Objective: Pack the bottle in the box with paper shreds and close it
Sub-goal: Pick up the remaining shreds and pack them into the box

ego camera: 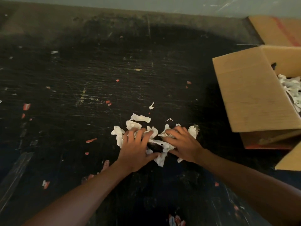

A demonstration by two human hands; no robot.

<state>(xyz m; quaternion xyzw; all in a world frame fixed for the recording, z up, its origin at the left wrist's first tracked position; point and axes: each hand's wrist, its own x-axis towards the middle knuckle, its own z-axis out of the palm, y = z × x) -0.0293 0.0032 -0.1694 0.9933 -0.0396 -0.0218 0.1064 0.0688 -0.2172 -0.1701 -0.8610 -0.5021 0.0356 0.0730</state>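
Note:
A loose pile of white paper shreds [140, 119] lies on the dark table in front of me. My left hand [136, 148] rests on the left part of the pile with its fingers curled into the shreds. My right hand [182, 143] presses on the right part, fingers bent around more shreds. The two hands cup the pile from both sides. At the right edge stands an open cardboard box [247, 93] with white shreds [291, 88] inside it. No bottle is in view.
The scratched black table [97, 75] carries scattered small red and white scraps. A second cardboard piece [276, 30] lies behind the box at the far right. A box flap [291, 159] juts in at the right, near my right forearm.

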